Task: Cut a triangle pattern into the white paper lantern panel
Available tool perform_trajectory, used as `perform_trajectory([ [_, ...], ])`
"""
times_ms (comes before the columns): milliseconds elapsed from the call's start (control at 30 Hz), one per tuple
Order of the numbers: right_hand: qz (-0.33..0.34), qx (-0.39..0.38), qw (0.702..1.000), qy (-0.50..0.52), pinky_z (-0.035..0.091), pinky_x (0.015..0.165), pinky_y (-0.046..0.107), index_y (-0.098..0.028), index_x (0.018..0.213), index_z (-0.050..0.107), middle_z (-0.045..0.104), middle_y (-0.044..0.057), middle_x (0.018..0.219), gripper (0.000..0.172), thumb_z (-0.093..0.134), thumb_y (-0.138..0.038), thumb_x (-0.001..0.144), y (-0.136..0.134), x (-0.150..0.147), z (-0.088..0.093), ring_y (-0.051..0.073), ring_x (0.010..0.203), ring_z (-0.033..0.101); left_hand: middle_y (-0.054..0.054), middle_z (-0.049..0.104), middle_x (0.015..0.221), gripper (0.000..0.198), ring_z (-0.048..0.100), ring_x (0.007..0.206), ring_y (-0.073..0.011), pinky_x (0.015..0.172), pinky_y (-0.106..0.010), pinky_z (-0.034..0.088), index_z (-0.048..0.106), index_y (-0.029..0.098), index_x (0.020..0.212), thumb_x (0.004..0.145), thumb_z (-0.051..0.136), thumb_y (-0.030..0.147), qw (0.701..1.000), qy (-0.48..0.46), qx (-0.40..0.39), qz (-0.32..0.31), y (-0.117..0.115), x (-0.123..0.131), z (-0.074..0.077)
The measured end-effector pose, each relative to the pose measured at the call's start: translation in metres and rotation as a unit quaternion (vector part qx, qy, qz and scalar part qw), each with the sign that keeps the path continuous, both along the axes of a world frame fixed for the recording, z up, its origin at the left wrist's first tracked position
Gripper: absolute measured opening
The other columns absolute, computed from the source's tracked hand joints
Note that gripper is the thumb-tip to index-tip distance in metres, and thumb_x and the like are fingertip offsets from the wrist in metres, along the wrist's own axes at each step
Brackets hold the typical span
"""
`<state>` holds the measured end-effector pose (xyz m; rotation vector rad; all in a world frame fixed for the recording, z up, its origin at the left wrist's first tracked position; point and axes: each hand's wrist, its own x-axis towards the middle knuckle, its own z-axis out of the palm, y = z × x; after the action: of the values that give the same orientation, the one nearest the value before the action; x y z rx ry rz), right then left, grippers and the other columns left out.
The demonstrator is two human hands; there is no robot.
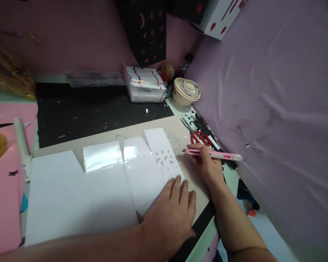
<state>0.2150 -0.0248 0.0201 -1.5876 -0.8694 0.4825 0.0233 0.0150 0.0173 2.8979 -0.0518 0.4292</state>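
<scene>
A large white card sheet with flaps along its far side lies on a beige board. Small triangular holes and pencilled triangles show near its right end. My left hand rests flat on that end, fingers stretched out just below the triangles. To the right, my right hand is closed around a pink utility knife. Its dark tip points left, past the card's right edge. Just beyond that hand lie scissors with red handles.
Black and white paper scraps lie along the right wall. A clear case of markers and a beige bowl stand at the back. Decorated black boxes hang above. Pink paper lies at left.
</scene>
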Motion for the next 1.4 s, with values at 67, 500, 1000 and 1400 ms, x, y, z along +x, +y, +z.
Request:
perform_trajectory([
  [67, 0.001, -0.038, 0.999, 0.021, 0.039, 0.047, 0.025, -0.023, 0.092, 0.075, 0.065, 0.001, 0.072, 0.023, 0.066, -0.043, 0.086, 0.000, -0.003, 0.002, 0.012, 0.055, 0.051, -0.025, 0.061, 0.131, 0.079, 0.057, 0.123, -0.0406, 0.100, -0.049, 0.046, 0.060, 0.006, 0.128, 0.082, 0.054, 0.070, 1.000, 0.008, 0.000, 0.018, 0.001, 0.000, 0.003],
  [500, 0.019, -0.102, 0.983, -0.151, 0.045, 0.052, 0.023, -0.022, 0.075, 0.055, 0.057, -0.004, 0.066, 0.014, 0.067, -0.025, 0.082, 0.003, -0.028, 0.003, 0.011, 0.058, 0.053, -0.021, 0.065, 0.127, 0.075, 0.059, 0.121, -0.0396, 0.099, -0.054, 0.048, 0.064, 0.005, 0.124, 0.082, 0.057, 0.067, 0.999, 0.026, 0.001, 0.027, 0.005, 0.001, 0.009],
  [1000, -0.020, -0.067, 0.985, -0.155, 0.043, 0.050, 0.026, -0.022, 0.081, 0.060, 0.061, -0.002, 0.066, 0.005, 0.060, -0.022, 0.085, -0.013, -0.039, 0.000, 0.013, 0.056, 0.055, -0.021, 0.068, 0.123, 0.059, 0.061, 0.119, -0.0394, 0.097, -0.052, 0.050, 0.069, 0.007, 0.118, 0.086, 0.059, 0.055, 1.000, 0.006, 0.009, 0.027, 0.004, 0.000, 0.008],
  [1400, 0.011, -0.102, 0.984, -0.143, 0.046, 0.057, 0.029, -0.022, 0.074, 0.054, 0.061, -0.002, 0.066, 0.012, 0.059, -0.021, 0.085, -0.017, -0.037, -0.009, 0.014, 0.060, 0.057, -0.020, 0.068, 0.122, 0.049, 0.060, 0.119, -0.0392, 0.099, -0.052, 0.048, 0.069, 0.006, 0.115, 0.088, 0.056, 0.044, 0.999, -0.001, 0.020, 0.041, 0.001, 0.001, 0.005],
])
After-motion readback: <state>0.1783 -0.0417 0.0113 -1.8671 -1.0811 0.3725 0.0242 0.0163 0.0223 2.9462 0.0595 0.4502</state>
